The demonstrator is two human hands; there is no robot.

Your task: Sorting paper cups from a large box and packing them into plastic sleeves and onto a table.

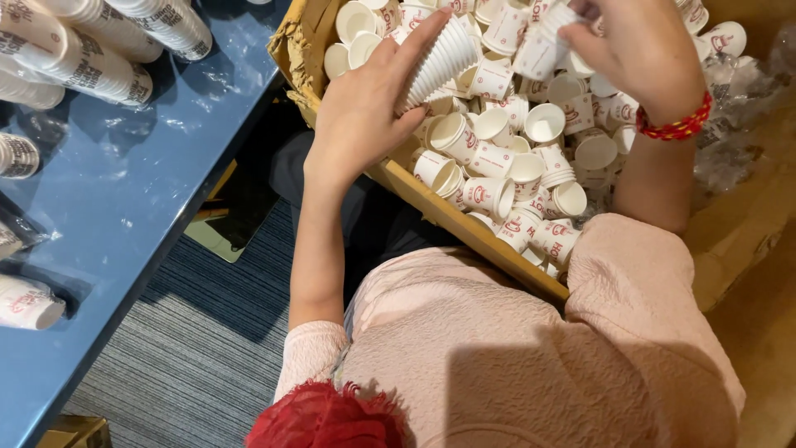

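1. Nearest the lens: red lace trim point(327, 419) at bottom edge, then pink textured top point(531, 348) covering shoulders and lap
2. Left hand point(365, 112) has its grip wrapped around a nested stack of white paper cups point(439, 60); fingers lie along the ribbed stack, thumb below it. Stack is tilted, rims pointing up-right, held over the box
3. Right hand point(638, 50) is at the top edge, fingers curled on a single small cup point(539, 46) with red print; grip looks clenched on it, fingertips partly cut off by frame. Red beaded bracelet point(676, 124) on that wrist
4. Step in hand, as I read it: nesting loose cups into the stack, one at a time. Single cup sits just right of the stack's open end, not yet seated
5. Next move likely needs: cup base lined up with the stack mouth, stack held steady, light push only; thin paper rims would crush easily
6. Supply: cardboard box point(464, 224) full of loose cups point(531, 158), mixed orientation, some on their sides, some already paired. Crumpled clear plastic film point(738, 141) at the box's right side
7. Surface: blue desk point(124, 207) to the left, glossy, with reflections. Finished long stacks point(108, 41) lie on their sides at its far corner; a few more cup ends poke in at the left edge point(25, 303)
8. Room: grey striped carpet point(199, 348) between desk and box; a flat greenish sheet point(228, 232) lies on the floor under the desk edge
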